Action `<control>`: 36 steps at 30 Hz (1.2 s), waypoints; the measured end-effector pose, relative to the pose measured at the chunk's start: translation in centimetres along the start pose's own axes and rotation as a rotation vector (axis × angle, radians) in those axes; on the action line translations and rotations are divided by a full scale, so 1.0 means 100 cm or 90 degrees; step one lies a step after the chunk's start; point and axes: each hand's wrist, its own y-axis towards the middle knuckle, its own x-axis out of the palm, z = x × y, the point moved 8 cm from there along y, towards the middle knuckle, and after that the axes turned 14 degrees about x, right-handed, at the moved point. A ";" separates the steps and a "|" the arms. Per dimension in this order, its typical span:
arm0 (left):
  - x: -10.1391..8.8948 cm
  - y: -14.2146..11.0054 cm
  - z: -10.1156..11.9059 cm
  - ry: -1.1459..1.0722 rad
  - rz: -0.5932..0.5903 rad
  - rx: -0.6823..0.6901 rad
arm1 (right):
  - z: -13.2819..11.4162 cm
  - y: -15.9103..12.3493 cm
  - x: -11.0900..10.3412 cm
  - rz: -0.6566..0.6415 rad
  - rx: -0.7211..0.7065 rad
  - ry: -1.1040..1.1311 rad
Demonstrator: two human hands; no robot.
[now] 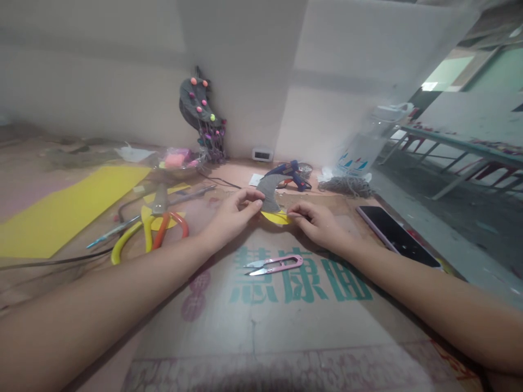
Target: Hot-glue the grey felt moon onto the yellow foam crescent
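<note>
My left hand (241,207) pinches the left edge of a curved, crescent-like grey piece (271,195), thumb and fingers together. A yellow piece (276,218) shows below the grey one, its lower edge curved; whether the two are joined I cannot tell. At the right end of the yellow piece, the fingers of my right hand (312,220) are closed in a pinch. Nearer to me, a pair of pink thread snips (280,263) lies on the printed sheet (261,326), blades pointing left.
Scissors with yellow and orange handles (162,218) and a yellow sheet (77,209) lie left. A grey crescent ornament with pompoms (196,103) leans on the wall. Behind my hands are a blue glue gun (292,173) and a small white device (262,154). A phone (394,234) and jug (359,147) stand right.
</note>
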 end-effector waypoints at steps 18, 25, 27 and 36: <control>-0.006 0.001 -0.003 -0.018 0.058 -0.021 | -0.004 -0.003 0.001 -0.032 -0.007 -0.006; -0.005 0.002 -0.003 0.029 0.037 0.018 | 0.003 0.002 0.001 -0.002 0.021 -0.015; -0.005 0.002 -0.003 0.034 0.032 0.020 | 0.003 0.003 0.001 -0.001 0.024 -0.013; 0.000 0.001 -0.005 0.031 0.000 0.012 | -0.001 0.002 -0.005 0.034 0.020 -0.009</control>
